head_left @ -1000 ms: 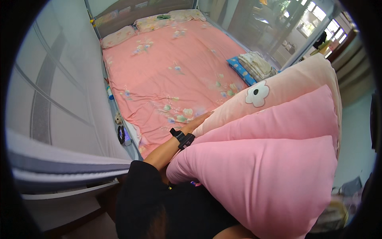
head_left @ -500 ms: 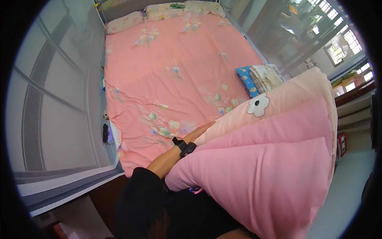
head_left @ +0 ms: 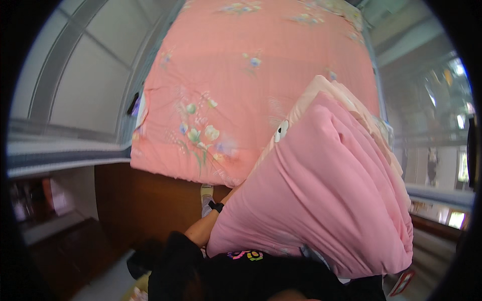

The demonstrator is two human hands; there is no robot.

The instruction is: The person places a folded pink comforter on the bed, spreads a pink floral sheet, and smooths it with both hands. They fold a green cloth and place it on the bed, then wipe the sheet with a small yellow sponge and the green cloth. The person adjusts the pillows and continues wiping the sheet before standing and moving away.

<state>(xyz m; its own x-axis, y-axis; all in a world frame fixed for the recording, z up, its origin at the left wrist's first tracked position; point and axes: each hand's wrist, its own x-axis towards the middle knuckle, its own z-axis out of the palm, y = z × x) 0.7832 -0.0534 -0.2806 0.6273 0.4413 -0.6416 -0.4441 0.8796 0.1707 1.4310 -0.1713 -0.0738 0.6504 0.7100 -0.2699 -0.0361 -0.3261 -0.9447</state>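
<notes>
A thick folded pink quilt (head_left: 306, 185) is bundled against my front, tilted up toward the far side. Its paler peach layer bears a white flower patch (head_left: 281, 131). My left hand (head_left: 233, 193) supports the quilt along its left side, closed against it with the fingers mostly hidden behind the fabric. A black band (head_left: 216, 206) circles that wrist. My right hand and forearm are out of sight, covered by the quilt. Beyond the bundle lies a bed with a pink flowered sheet (head_left: 216, 80).
A brown wooden bed end (head_left: 145, 200) stands below the sheet's near edge. Pale mesh netting (head_left: 95, 90) hangs on the left, and more netting (head_left: 416, 110) on the right. A dark object (head_left: 133, 104) lies by the bed's left edge.
My view has tipped downward and turned. The quilt has swung more upright and nearer my body, and my left hand, earlier showing stretched fingers, is now mostly hidden behind it.
</notes>
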